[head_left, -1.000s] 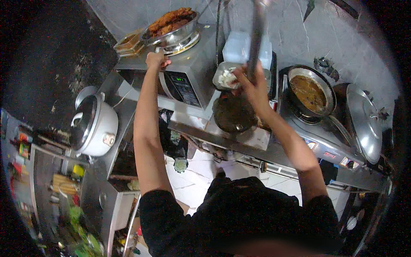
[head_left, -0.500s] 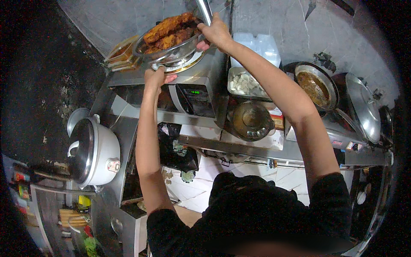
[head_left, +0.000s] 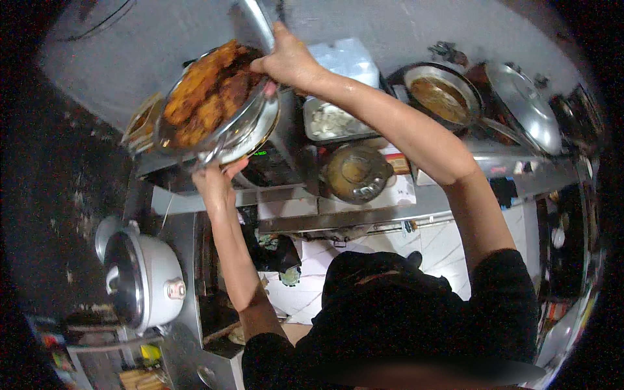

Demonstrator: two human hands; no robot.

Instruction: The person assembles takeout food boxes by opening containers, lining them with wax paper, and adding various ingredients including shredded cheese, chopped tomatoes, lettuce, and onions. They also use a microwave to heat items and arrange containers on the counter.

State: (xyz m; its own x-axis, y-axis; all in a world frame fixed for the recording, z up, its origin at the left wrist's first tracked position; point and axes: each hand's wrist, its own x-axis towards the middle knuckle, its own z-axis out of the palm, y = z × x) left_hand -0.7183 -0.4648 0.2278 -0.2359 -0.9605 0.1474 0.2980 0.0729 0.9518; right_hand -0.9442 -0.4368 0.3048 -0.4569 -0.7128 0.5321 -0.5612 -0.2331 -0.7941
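Observation:
A metal bowl (head_left: 255, 107) full of browned fried pieces (head_left: 200, 97) is held at the upper left, tilted toward me. Beneath it shows a pale plate (head_left: 265, 127) with a gold-coloured rim. My left hand (head_left: 216, 185) is closed on the near edge of the plate, thumb above and fingers below. At the far right side my right hand (head_left: 291, 64) grips the bowl's rim, its thumb over the edge. A shiny metal bar (head_left: 257, 23) rises beside that hand; whether the hand also holds it I cannot tell. Motion blurs the bowl's near side.
Below the bowl stands a microwave (head_left: 286, 153). To its right are a tray of white chopped pieces (head_left: 331, 122), a lidded glass pot (head_left: 357, 172), a pan of oily liquid (head_left: 439, 97) and a large metal lid (head_left: 523, 107). A rice cooker (head_left: 156, 283) stands at left.
Both hands have brought the bowl and plate nearer and to the left in the picture, and the bowl now tips more toward me. The whole view has shifted too.

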